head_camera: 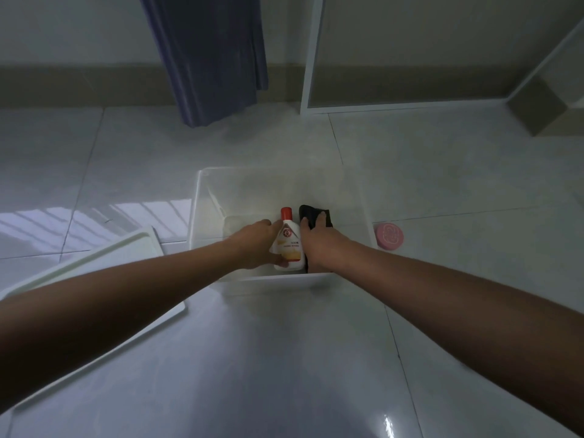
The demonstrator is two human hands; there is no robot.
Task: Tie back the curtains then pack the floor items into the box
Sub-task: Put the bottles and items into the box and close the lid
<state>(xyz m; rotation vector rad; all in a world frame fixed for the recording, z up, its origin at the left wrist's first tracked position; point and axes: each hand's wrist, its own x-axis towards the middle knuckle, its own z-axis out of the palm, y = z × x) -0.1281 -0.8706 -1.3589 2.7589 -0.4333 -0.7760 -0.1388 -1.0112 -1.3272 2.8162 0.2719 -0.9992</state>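
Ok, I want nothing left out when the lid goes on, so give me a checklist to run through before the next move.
1. Bottle inside the box: ok, the left hand holds it there.
2. Black item inside the box: ok, under the right hand.
3. Both hands free: not ok, each is on an item.
4. Floor items all packed: not ok, a pink round item lies on the floor right of the box.
5. Lid within reach: ok, on the floor left of the box.
6. Curtain tied back: cannot tell, only its lower part shows.
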